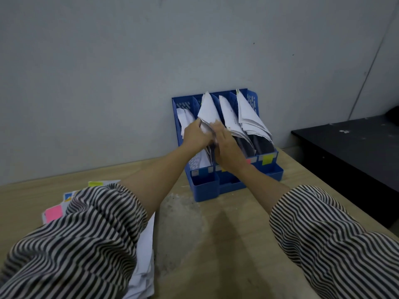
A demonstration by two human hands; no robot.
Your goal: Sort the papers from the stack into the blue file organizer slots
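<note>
Now both hands, left (195, 134) and right (224, 145), apparently gripping papers (208, 111) in blue organizer (252, 100); labels unreadable.

Blue organizer (226, 182) sits hard vs. the wall (108, 83), so no way in from behind it. Top is crowded w/ leaning papers (248, 117); both hands, left hand (194, 134) & right hand (226, 145), fill the 2nd slot. Bare tabletop (216, 244) in front of organizer gives open approach. Paper stack (144, 244) lies front-left of it, black bench (356, 147) to its right.
</note>
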